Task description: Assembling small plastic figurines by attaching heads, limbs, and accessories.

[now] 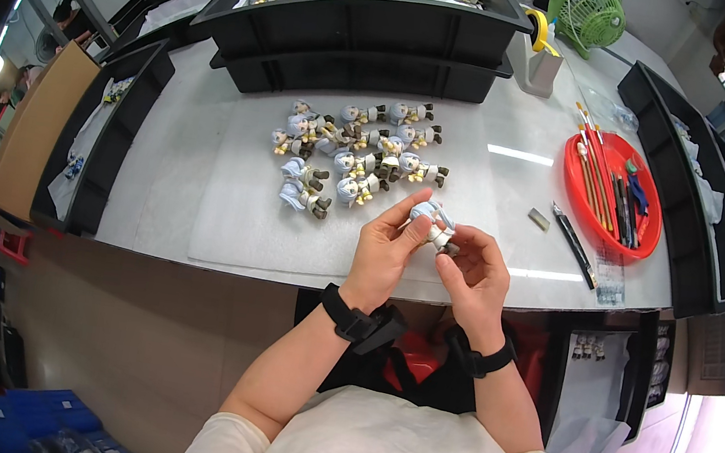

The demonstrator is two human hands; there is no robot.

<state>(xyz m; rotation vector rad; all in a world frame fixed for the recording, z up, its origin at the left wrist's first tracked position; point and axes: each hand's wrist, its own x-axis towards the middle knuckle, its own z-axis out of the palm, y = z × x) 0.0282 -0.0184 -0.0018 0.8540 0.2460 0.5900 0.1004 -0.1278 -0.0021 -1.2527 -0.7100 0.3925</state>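
Between both hands, above the table's near edge, is a small figurine [441,235] with pale blue hair, a white outfit and dark feet. My left hand [389,251] pinches it by the head, thumb across the hair. The fingers of my right hand [478,275] close on its dark lower end. Just beyond my left hand, several similar figurines [357,166] lie in a loose group on a white foam sheet [237,227].
A black crate [361,41] full of figurines stands at the back. To the right are a red tray [570,177] of brushes and pens, a craft knife [575,247], an eraser [539,219] and a tape dispenser [540,71]. Black bins [145,94] flank the table.
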